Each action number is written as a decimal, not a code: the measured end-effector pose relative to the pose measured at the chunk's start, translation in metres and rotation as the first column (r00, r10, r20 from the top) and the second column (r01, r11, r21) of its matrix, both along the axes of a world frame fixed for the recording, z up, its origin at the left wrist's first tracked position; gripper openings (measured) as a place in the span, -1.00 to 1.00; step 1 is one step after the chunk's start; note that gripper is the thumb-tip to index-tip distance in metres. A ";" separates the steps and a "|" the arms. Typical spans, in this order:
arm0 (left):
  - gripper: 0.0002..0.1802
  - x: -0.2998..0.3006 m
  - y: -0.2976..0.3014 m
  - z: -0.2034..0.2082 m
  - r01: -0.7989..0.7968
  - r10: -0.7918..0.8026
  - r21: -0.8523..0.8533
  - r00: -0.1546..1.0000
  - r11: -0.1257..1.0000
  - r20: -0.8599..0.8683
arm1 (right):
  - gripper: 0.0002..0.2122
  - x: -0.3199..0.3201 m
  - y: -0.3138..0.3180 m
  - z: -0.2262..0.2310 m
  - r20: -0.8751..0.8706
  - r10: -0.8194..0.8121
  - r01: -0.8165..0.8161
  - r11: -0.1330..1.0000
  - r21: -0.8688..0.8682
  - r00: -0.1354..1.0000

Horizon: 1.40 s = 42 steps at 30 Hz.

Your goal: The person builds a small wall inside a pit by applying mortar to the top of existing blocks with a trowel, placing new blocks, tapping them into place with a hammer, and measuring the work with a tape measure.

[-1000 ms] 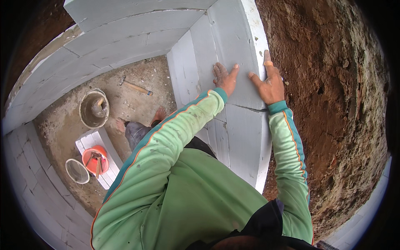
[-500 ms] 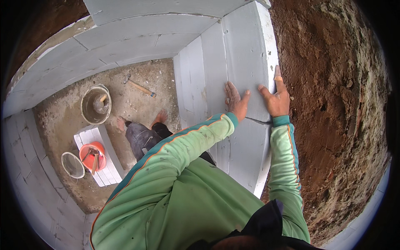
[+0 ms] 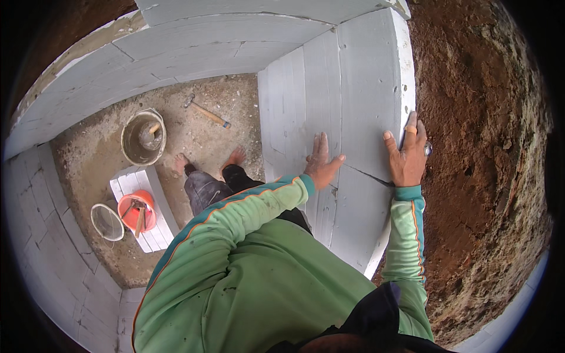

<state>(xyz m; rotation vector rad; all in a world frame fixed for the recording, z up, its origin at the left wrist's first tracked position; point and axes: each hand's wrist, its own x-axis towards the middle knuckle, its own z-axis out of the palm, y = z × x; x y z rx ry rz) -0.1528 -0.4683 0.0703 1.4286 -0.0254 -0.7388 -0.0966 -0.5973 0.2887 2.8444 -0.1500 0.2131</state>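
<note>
A wall of pale grey blocks (image 3: 368, 88) runs along my right side, with a dark joint between two of its top blocks. My left hand (image 3: 322, 165) rests against the wall's inner face, fingers stretched out together and the thumb apart. At the wall's outer top edge, my right hand (image 3: 407, 160) lies just past the joint, its fingers extended over the pale rim (image 3: 405, 76) and its thumb toward the inner side. One finger has an orange-brown band, and a shiny ring shows on another. Neither hand has a tool in it.
On the floor (image 3: 176, 126) lie a hammer (image 3: 209, 113) and a mortar bucket (image 3: 143, 138) with a wooden-handled tool. A red bucket (image 3: 132, 206) of tools stands on white blocks (image 3: 159, 238), beside another pail (image 3: 107, 222). Reddish soil (image 3: 471, 176) rises outside the wall.
The view has shifted, so the wall sits further right. My left hand has slid down and back along the inner face, away from the edge; my right hand stays at the rim.
</note>
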 end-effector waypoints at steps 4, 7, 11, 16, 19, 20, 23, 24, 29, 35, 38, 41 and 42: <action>0.09 -0.034 0.164 -0.132 0.442 -0.446 0.531 0.886 0.723 -0.129 | -0.52 -0.006 0.110 -0.016 0.153 0.313 -0.347 0.874 0.339 0.937; 0.15 -0.076 0.283 -0.182 0.658 -0.351 0.701 0.747 0.275 -0.564 | -0.58 -0.007 0.181 -0.139 -0.092 0.339 -0.114 0.541 0.834 0.936; 0.33 -0.117 0.369 -0.224 0.787 -0.239 0.564 0.615 0.251 -0.752 | -0.56 -0.032 0.236 -0.448 -0.514 0.311 0.506 0.114 0.855 0.799; 0.24 -0.142 0.380 -0.247 0.580 -0.194 0.772 0.815 0.262 -0.546 | -0.36 -0.024 0.237 -0.809 -0.874 0.028 0.325 0.922 0.210 0.486; 0.24 -0.144 0.391 -0.265 0.559 -0.151 0.788 0.829 0.256 -0.539 | -0.34 -0.006 0.235 -0.915 -0.658 0.047 0.143 0.962 0.232 0.752; 0.24 -0.146 0.394 -0.264 0.553 -0.131 0.793 0.832 0.255 -0.539 | -0.40 0.004 0.251 -0.920 -0.690 0.046 0.133 0.970 0.204 0.722; 0.22 -0.151 0.398 -0.267 0.527 -0.150 0.811 0.850 0.252 -0.505 | -0.53 0.006 0.270 -0.924 -0.689 0.174 0.045 0.957 0.288 0.704; 0.21 -0.149 0.399 -0.268 0.507 -0.173 0.822 0.862 0.259 -0.477 | -0.56 0.005 0.268 -0.917 -0.657 0.227 0.011 0.942 0.337 0.718; 0.14 -0.138 0.406 -0.261 0.576 -0.267 0.803 0.807 0.156 -0.527 | -0.56 -0.035 0.327 -0.787 -0.579 0.194 0.367 0.607 0.705 0.792; 0.02 -0.162 0.442 -0.263 0.353 -0.294 0.846 0.923 0.399 -0.246 | -0.51 -0.147 0.285 -0.497 -0.494 0.142 0.492 0.051 0.869 0.858; -0.01 -0.120 0.454 -0.265 0.235 -0.431 0.823 0.902 0.517 0.013 | -0.57 -0.199 0.229 -0.329 -0.551 0.067 0.554 -0.035 0.832 0.831; -0.03 -0.035 0.385 -0.168 0.120 -0.433 0.692 0.851 0.711 0.297 | -0.62 -0.222 0.203 -0.199 -0.465 -0.136 0.467 -0.017 0.884 0.875; -0.02 -0.005 0.358 -0.133 0.115 -0.499 0.653 0.746 0.748 0.440 | -0.64 -0.228 0.198 -0.172 -0.384 -0.251 0.396 -0.002 0.918 0.888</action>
